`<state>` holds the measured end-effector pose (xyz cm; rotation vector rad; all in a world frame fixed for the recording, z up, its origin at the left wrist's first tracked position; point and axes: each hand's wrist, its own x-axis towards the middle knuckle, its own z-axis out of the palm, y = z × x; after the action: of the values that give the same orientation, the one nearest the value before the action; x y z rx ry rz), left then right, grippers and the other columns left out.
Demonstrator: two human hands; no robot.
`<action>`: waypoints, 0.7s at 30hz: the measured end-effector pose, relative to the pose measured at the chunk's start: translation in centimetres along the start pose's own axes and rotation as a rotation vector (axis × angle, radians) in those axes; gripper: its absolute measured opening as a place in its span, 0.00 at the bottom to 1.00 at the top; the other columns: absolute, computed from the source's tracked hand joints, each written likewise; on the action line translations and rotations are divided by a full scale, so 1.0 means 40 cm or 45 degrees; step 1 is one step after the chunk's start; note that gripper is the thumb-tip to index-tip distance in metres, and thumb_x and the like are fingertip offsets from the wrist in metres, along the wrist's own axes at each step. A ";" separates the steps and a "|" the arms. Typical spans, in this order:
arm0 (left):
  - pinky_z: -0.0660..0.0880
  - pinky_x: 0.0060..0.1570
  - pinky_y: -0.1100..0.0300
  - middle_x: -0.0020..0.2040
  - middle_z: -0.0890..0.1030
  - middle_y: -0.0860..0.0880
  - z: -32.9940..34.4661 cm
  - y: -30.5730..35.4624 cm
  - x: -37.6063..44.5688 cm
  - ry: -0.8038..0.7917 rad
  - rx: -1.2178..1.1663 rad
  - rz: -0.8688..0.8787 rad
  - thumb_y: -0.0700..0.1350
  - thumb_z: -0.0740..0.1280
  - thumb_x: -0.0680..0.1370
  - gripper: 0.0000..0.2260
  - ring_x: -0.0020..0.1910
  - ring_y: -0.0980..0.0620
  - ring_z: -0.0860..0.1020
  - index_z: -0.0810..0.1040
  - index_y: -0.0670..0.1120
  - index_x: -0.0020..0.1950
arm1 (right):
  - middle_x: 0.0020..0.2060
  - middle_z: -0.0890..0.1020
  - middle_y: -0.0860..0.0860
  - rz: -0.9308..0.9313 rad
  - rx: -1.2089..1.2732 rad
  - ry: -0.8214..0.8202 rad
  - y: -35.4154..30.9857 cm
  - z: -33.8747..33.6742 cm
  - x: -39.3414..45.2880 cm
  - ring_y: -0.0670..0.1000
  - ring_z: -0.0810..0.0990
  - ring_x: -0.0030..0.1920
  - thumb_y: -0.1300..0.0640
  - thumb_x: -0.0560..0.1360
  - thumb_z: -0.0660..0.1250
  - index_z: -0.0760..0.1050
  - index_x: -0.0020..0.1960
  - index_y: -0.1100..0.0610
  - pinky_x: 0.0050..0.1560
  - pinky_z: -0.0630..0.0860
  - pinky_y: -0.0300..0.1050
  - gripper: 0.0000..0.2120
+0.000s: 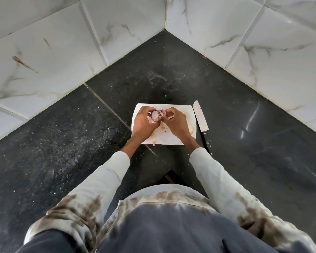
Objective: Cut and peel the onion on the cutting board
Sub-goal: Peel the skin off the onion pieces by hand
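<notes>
A white cutting board [182, 110] lies on the black counter in the corner. Above it my left hand [144, 123] grips a cut purple onion half [155, 115], its pale cut face turned toward me. My right hand [175, 121] pinches a strip of purple skin [163, 111] at the onion's far edge. A second pale onion piece [190, 129] lies on the board, partly hidden behind my right wrist. Small peel scraps [162, 127] lie on the board between my hands. The knife [200, 116] rests on the counter just right of the board, untouched.
White marble-tiled walls [263, 52] meet in a corner behind the board. The black counter [62, 143] is speckled with crumbs and peel bits, one pink scrap [109, 129] left of the board. Another scrap [154, 142] sits at the board's near edge.
</notes>
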<state>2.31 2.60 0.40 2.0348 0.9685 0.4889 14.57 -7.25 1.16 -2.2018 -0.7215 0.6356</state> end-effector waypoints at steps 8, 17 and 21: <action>0.82 0.57 0.57 0.59 0.83 0.50 0.013 0.035 0.000 0.019 0.025 -0.029 0.49 0.82 0.72 0.20 0.55 0.51 0.82 0.81 0.49 0.61 | 0.52 0.87 0.50 -0.045 -0.017 0.095 0.019 -0.012 0.020 0.51 0.84 0.50 0.45 0.79 0.73 0.83 0.57 0.53 0.63 0.81 0.50 0.13; 0.80 0.56 0.62 0.60 0.83 0.50 0.025 0.030 -0.011 -0.070 0.058 -0.098 0.48 0.83 0.71 0.22 0.56 0.53 0.81 0.80 0.49 0.62 | 0.49 0.88 0.52 -0.114 -0.046 0.036 0.041 -0.026 0.020 0.48 0.83 0.44 0.51 0.80 0.73 0.86 0.56 0.56 0.56 0.83 0.43 0.10; 0.79 0.55 0.64 0.57 0.83 0.53 0.024 0.025 -0.014 -0.090 0.037 -0.129 0.46 0.83 0.71 0.22 0.54 0.54 0.80 0.81 0.48 0.61 | 0.50 0.88 0.53 -0.132 -0.082 -0.005 0.048 -0.022 0.025 0.50 0.84 0.46 0.53 0.80 0.73 0.86 0.55 0.57 0.55 0.82 0.43 0.09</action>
<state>3.00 1.31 0.64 2.0043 1.0351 0.3485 16.41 -8.12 0.02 -2.2057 -0.8631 0.5713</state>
